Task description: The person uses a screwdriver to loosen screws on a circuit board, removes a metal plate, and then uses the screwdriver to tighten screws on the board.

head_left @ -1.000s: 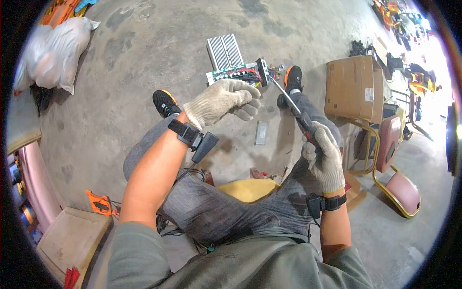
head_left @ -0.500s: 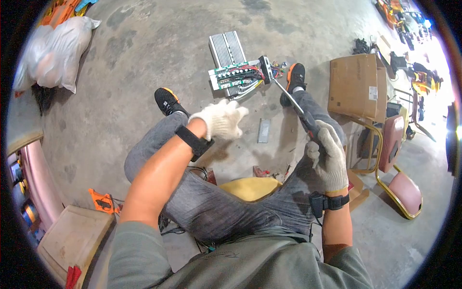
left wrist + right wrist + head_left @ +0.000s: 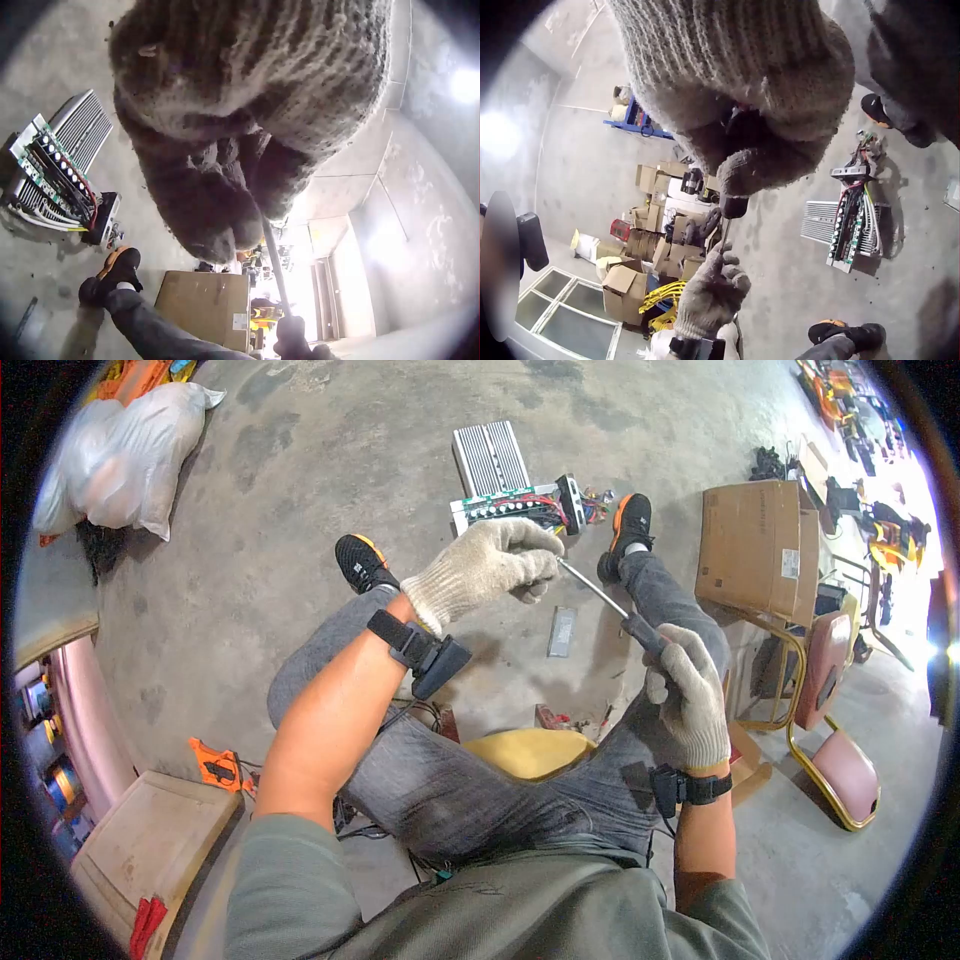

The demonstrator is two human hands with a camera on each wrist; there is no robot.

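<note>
The left hand (image 3: 485, 575) and right hand (image 3: 690, 700) are covered in knitted cloth, matt and coarsely ribbed at the cuffs. The tool's thin shaft (image 3: 596, 589) is smooth, shiny metal, its dark handle (image 3: 643, 631) plastic-looking. The finned block (image 3: 490, 458) is silvery metal, ridged lengthwise. The floor (image 3: 330, 470) looks like concrete, matt and blotchy. The carton (image 3: 750, 550) is dull brown cardboard, the bag (image 3: 150, 450) thin, crinkled plastic (with a faint sheen). The trousers (image 3: 420, 785) are matt, faded cloth; the chair frame (image 3: 797, 690) is glossy, gold-toned metal.
</note>
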